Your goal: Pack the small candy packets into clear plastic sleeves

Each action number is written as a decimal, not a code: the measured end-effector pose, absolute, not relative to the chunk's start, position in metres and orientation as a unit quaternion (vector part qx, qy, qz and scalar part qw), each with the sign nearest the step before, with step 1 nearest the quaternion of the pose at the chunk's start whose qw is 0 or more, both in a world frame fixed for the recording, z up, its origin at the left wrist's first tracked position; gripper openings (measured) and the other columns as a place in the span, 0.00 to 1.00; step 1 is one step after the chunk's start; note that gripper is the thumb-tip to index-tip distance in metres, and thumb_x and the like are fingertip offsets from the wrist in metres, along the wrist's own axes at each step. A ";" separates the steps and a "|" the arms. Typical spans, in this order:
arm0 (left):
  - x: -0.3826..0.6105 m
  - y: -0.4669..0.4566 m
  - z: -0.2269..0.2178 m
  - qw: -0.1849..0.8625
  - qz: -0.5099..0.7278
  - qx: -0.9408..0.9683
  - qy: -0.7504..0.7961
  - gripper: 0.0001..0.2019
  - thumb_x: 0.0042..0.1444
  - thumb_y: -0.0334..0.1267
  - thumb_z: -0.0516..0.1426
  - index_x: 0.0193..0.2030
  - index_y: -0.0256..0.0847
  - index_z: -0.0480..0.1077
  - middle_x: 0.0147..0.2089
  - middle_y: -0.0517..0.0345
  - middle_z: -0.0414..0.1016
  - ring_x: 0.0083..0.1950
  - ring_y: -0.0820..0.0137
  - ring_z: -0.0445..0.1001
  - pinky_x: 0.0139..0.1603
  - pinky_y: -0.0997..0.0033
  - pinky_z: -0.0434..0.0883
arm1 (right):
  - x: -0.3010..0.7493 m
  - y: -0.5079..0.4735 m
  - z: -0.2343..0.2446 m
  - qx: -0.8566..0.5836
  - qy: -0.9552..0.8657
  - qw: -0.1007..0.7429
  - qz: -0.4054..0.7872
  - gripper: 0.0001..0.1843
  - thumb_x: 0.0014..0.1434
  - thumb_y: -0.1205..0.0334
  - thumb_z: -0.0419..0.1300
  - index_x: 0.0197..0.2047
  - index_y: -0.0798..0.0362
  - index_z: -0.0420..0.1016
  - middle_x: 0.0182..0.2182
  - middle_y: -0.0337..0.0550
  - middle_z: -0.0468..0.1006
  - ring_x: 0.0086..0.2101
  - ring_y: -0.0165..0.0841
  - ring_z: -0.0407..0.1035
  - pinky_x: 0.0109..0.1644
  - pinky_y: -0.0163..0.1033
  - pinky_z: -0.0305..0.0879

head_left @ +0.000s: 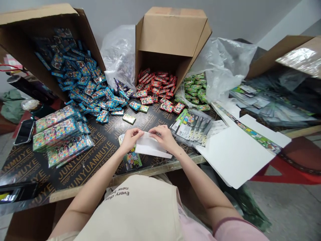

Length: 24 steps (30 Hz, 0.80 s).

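White folded piece (152,149) is held just beyond the beige garment (135,211), above the near part of the desk (106,140). Its upper left corner is pinched between the thumb and fingers of the left hand (130,139). Its upper edge is pinched by the right hand (164,137), whose fingers are curled inward, near those of the left. Whether it is made of paper, thin card or film cannot be told. Beneath it, a green-and-black printed packet (132,160) lies flat on the desk, partly covered by the piece and the left hand.

The step in hand is judged to be a working of the upper edge, perhaps its opening or folding. For the next move, one corner should be kept firmly pinched while the edge is worked by the other fingers, and only light pressure is called for, since the piece looks thin and easily creased.

To the left, wrapped bundles (56,129) are stacked; to the right, printed sleeves (190,125) are fanned out, with white card sheets (240,154) laid beyond their right side.

Farther off, blue boxes (89,88) are spilled from the left carton (37,13), red boxes (155,87) from the middle carton (168,36), and green boxes (195,88) are heaped beside it.
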<state>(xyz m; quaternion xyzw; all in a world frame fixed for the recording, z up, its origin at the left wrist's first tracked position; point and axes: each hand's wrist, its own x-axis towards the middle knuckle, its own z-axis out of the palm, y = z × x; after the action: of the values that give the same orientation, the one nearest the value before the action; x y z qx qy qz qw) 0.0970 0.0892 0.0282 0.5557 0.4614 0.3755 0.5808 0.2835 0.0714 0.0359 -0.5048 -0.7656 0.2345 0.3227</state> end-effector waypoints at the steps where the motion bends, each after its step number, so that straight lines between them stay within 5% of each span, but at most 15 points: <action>1: 0.098 0.089 0.028 0.597 0.383 0.532 0.463 0.16 0.45 0.50 0.62 0.25 0.36 0.70 0.21 0.63 0.67 0.23 0.76 0.60 0.25 0.76 0.56 | 0.282 0.070 0.034 -0.509 -0.760 0.338 0.222 0.08 0.62 0.59 0.57 0.35 0.51 0.76 0.31 0.42 0.81 0.34 0.36 0.70 0.48 0.46 0.53; 12: 0.100 0.088 0.018 0.594 0.427 0.457 0.506 0.18 0.40 0.50 0.64 0.26 0.35 0.71 0.21 0.63 0.68 0.22 0.78 0.60 0.24 0.77 0.55 | 0.277 0.064 0.035 -0.543 -0.633 0.504 0.224 0.06 0.62 0.60 0.54 0.35 0.50 0.70 0.38 0.45 0.79 0.42 0.39 0.71 0.50 0.46 0.61; 18: 0.101 0.085 0.017 0.572 0.420 0.483 0.514 0.16 0.43 0.49 0.62 0.25 0.35 0.70 0.21 0.63 0.68 0.23 0.77 0.61 0.25 0.77 0.56 | 0.273 0.068 0.033 -0.504 -0.667 0.487 0.252 0.05 0.61 0.63 0.55 0.33 0.50 0.69 0.41 0.46 0.78 0.44 0.39 0.71 0.52 0.47 0.62; 20: 0.103 0.083 0.019 0.568 0.416 0.490 0.514 0.16 0.43 0.49 0.61 0.25 0.35 0.70 0.21 0.63 0.68 0.23 0.77 0.61 0.25 0.77 0.56 | 0.271 0.068 0.031 -0.506 -0.646 0.497 0.281 0.04 0.61 0.62 0.55 0.39 0.50 0.70 0.42 0.45 0.78 0.43 0.38 0.71 0.49 0.45 0.65; 24: 0.106 0.079 0.021 0.564 0.411 0.503 0.509 0.15 0.44 0.48 0.61 0.25 0.36 0.70 0.21 0.63 0.68 0.23 0.77 0.61 0.25 0.77 0.56 | 0.270 0.067 0.025 -0.487 -0.693 0.450 0.284 0.23 0.60 0.63 0.57 0.59 0.48 0.64 0.44 0.44 0.78 0.44 0.38 0.71 0.51 0.46 0.64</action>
<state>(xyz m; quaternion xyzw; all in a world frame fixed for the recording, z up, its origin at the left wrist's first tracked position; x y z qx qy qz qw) 0.1059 0.0790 0.0211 0.5029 0.5095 0.4113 0.5643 0.2696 0.0673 0.0253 -0.4870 -0.6930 0.2835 0.4496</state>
